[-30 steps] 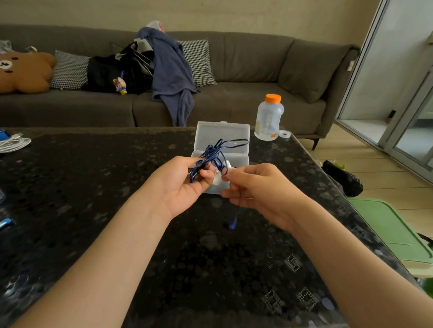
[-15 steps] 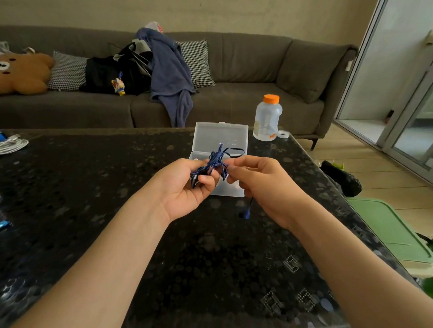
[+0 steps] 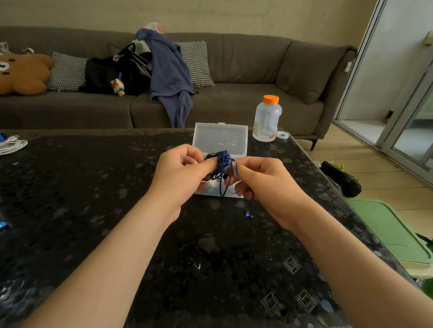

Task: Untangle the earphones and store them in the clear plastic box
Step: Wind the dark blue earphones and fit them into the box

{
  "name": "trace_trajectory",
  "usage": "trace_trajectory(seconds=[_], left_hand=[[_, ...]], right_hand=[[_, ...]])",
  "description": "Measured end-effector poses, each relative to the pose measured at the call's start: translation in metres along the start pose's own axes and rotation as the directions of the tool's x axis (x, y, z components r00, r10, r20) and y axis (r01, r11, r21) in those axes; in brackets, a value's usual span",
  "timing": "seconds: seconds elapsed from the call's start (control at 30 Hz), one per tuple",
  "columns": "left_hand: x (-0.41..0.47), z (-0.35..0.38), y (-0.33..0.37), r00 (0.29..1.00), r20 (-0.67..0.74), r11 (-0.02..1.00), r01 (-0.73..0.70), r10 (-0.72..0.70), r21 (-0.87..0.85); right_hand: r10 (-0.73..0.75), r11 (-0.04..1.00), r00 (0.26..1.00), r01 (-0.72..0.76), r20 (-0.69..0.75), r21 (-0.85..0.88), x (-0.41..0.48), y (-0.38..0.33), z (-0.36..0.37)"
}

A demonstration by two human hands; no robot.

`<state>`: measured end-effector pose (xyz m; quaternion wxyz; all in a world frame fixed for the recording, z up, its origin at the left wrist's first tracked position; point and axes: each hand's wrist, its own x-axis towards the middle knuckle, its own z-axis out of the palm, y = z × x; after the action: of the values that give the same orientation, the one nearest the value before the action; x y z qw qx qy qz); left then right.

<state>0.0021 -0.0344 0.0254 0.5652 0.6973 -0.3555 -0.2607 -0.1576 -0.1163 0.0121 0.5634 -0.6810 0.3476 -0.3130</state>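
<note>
Earphones [image 3: 221, 164] bunched in a dark blue knot, held up just above the clear plastic box [image 3: 221, 138]. The box sits open near the far edge of the tabletop [image 3: 112, 207], toward the right corner, its lid tipped back. The left hand [image 3: 180, 173] has the bundle, thumb laid across it and fingers curled underneath, pinching the loops together. The right hand [image 3: 264, 181] meets it from the other side, fingertips closed on a strand at the knot's right edge. One loose end [image 3: 248, 214] dangles below that hand, a small blue tip hanging just over the dark surface. Plug or earbud, I can't tell from here.

So this is the untangling, I'd say, and storing is a way off: the cord is all one clump, and none of it looks to be lying in the box.

To do this bit well, the left hand wants to loosen off, I reckon. A hard pinch locks the loops against each other. Better to cradle the clump and let it fall open. The right hand should follow that free end back through the loops one at a time, not haul on it, because a straight tug would likely cinch the knot tighter. The orange-capped bottle [image 3: 267, 121] stands at the far right corner, just beside the box. It's apart from the hands now, but worth minding if the cord gets drawn out sideways.
</note>
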Motion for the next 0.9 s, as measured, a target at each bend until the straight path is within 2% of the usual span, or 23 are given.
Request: trace_trajectory(seconds=[0.07,0.3,0.47,0.67,0.73,0.9], left_hand=[[-0.002,0.001,-0.001,0.996,-0.019,0.992,-0.08,0.082,0.099],[0.0,0.002,-0.007,0.947,0.066,0.903,-0.321,0.316,0.284],[-0.002,0.003,-0.006,0.876,0.156,0.817,-0.481,0.456,0.317],[0.005,0.005,-0.012,0.826,0.157,0.701,-0.546,0.541,0.458],[0.006,0.004,-0.016,0.796,0.188,0.634,-0.579,0.575,0.512],[0.004,-0.001,-0.018,0.704,0.326,0.373,-0.643,0.63,0.669]], right_hand=[[0.007,1.0,1.0,-0.007,-0.015,0.004,0.0,-0.001,0.001],[0.047,0.996,0.997,-0.042,-0.06,0.078,-0.003,-0.005,0.002],[0.046,0.994,0.992,-0.034,-0.115,0.101,-0.004,-0.005,0.0],[0.032,0.998,0.999,-0.034,-0.028,-0.051,-0.003,-0.005,-0.007],[0.025,0.997,1.0,-0.025,-0.01,-0.079,-0.002,-0.004,-0.008],[0.057,0.992,0.998,-0.058,-0.01,-0.11,-0.008,-0.011,-0.006]])
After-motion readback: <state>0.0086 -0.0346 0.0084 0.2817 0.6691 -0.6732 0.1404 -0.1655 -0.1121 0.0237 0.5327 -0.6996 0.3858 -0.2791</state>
